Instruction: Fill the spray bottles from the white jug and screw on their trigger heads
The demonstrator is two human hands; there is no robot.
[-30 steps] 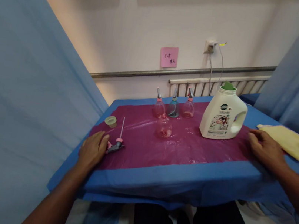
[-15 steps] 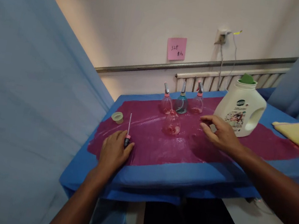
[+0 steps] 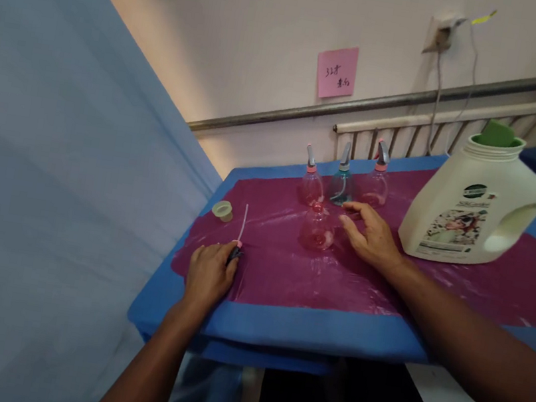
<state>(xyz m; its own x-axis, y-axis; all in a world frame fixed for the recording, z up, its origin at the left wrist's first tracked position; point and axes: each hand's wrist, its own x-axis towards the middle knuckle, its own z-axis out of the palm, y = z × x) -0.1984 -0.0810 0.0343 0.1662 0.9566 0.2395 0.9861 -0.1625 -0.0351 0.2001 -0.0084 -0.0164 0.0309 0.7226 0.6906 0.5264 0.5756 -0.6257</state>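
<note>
At the left of the sheet, my left hand [image 3: 208, 276] is closed around a dark trigger spray head [image 3: 234, 254] with a pink collar. Its thin dip tube points away from me. My right hand [image 3: 370, 240] is open, fingers apart, just right of a clear pinkish spray bottle [image 3: 317, 230] that has no spray head on it. Behind that bottle stand a pink-collared spray bottle [image 3: 311, 186], a blue one [image 3: 342, 186] and another pink-collared one [image 3: 375, 187], all with trigger heads fitted.
A large cream jug [image 3: 465, 197] with a green piece in its mouth stands right of my right hand. A small translucent cup [image 3: 223, 210] sits at the left. Purple plastic [image 3: 281, 277] covers part of the blue tablecloth [image 3: 299, 327]. A blue curtain [image 3: 52, 162] hangs at left.
My right hand has moved left from beside the jug toward the open bottle. My left hand keeps hold of the spray head. The camera view has shifted and come closer.
</note>
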